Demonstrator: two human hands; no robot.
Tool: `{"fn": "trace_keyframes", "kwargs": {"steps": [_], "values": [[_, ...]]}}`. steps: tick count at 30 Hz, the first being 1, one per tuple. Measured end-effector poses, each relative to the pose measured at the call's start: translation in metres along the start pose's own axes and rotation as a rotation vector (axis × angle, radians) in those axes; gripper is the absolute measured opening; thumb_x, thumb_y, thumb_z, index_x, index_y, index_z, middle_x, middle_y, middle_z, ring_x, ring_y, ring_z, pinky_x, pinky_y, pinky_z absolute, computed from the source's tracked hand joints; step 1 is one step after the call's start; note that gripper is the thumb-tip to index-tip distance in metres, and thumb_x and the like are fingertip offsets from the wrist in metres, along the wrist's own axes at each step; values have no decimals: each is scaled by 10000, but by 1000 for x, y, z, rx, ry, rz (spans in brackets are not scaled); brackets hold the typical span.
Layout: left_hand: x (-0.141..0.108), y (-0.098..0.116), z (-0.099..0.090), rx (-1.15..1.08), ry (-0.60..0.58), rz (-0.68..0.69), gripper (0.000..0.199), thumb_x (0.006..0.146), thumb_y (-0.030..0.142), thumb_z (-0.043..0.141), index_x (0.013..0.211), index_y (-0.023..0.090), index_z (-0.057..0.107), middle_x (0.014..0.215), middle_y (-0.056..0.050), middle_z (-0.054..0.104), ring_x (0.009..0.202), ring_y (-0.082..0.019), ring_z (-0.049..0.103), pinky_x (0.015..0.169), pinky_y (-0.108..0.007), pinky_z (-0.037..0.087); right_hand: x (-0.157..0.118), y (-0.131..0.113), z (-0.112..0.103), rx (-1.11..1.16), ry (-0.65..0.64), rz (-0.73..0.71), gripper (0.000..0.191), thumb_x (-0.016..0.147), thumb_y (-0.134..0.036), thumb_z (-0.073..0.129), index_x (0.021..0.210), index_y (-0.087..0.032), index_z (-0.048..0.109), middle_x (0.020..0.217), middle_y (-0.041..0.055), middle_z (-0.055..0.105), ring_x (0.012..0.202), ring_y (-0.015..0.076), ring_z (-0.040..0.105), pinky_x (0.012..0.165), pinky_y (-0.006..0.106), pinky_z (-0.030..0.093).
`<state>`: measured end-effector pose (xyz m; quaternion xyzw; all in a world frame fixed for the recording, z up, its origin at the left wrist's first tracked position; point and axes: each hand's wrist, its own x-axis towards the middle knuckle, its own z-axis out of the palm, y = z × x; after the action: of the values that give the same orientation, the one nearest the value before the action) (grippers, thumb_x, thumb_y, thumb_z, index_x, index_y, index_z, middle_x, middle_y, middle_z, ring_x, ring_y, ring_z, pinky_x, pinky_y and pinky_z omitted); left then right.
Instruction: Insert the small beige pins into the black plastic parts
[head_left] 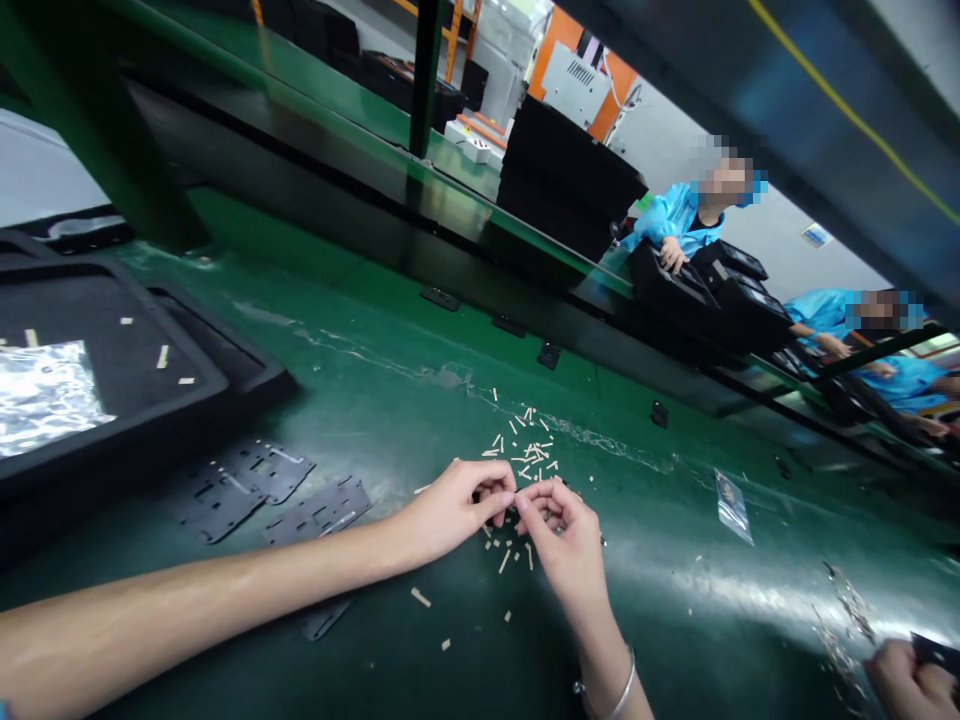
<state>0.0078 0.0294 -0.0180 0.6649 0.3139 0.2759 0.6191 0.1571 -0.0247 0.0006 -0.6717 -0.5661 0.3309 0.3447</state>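
Observation:
My left hand [476, 500] and my right hand [559, 520] meet fingertip to fingertip over the green table [360, 400]. Both are closed in a pinch. Whatever lies between the fingertips is too small to make out. Under and behind them is a scatter of small pale strips [531, 455], with a few more strips [421, 597] lying nearer to me. Flat dark plates with cut-out slots [247, 490] lie to the left, close to my left forearm. A bracelet [628, 685] circles my right wrist.
Black trays [217, 345] stand at the left, one holding a silvery bag [49, 395]. A small clear bag [733, 508] lies right. Another person's hand [911, 680] holds a dark piece at lower right, near metallic bits [847, 610]. Co-workers in blue [679, 215] sit beyond the rail.

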Motion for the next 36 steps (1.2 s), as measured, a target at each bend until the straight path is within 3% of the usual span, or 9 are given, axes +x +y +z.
{"fn": "trace_keyframes", "kwargs": {"steps": [6, 12, 19, 22, 25, 28, 32, 36], "values": [[0, 2, -1, -66, -41, -53, 202, 812, 277, 469, 686, 143, 552, 586, 23, 533, 498, -81, 424, 495, -181, 341, -2, -1, -3, -55, 50, -68, 161, 802, -308, 544, 709, -178, 567, 582, -13, 567, 523, 111, 513, 478, 213, 356], [0, 4, 0, -71, -34, -61, 199, 800, 262, 484, 676, 134, 573, 568, 16, 546, 486, -76, 416, 484, -176, 330, -2, 1, -1, -20, 73, -61, 125, 768, -301, 599, 816, -186, 605, 537, -43, 530, 467, 96, 447, 457, 210, 336], [4, -7, -1, -316, -8, -92, 216, 802, 316, 509, 718, 122, 553, 577, 1, 569, 421, -52, 379, 425, -166, 285, 0, 2, -16, 19, 151, -87, 150, 767, -328, 589, 738, -181, 587, 615, -3, 574, 534, 119, 495, 507, 224, 386], [6, -10, -1, -364, 20, -60, 228, 810, 333, 517, 751, 117, 562, 590, -8, 579, 420, -48, 390, 417, -163, 277, 5, 7, -32, -243, 29, -26, 202, 758, -326, 574, 606, -194, 559, 495, -31, 513, 454, 111, 441, 449, 220, 310], [6, -10, 1, -391, 11, -55, 239, 807, 347, 532, 777, 113, 572, 600, -14, 583, 423, -49, 403, 395, -160, 256, 9, 9, -39, -542, 47, -60, 159, 724, -234, 571, 567, -211, 571, 510, -36, 522, 465, 111, 423, 456, 224, 263], [5, -9, 2, -406, 0, -58, 239, 805, 348, 542, 792, 111, 575, 606, -11, 580, 428, -51, 417, 385, -160, 247, 6, 5, -33, -450, 59, -114, 85, 767, -260, 544, 729, -217, 607, 619, -24, 543, 512, 112, 422, 490, 222, 300], [5, -10, 1, -406, -14, -23, 218, 822, 328, 530, 804, 116, 577, 619, -7, 577, 449, -52, 433, 400, -159, 268, 2, 2, -24, -289, 8, -122, 186, 780, -311, 554, 637, -195, 523, 553, -44, 437, 499, 101, 363, 480, 216, 293], [4, -10, 1, -395, -13, -4, 208, 839, 314, 511, 817, 119, 576, 641, -13, 586, 467, -52, 437, 409, -157, 275, 3, 6, -23, -306, -11, -79, 59, 741, -218, 580, 700, -198, 542, 537, -57, 458, 481, 92, 371, 473, 210, 290]]}}
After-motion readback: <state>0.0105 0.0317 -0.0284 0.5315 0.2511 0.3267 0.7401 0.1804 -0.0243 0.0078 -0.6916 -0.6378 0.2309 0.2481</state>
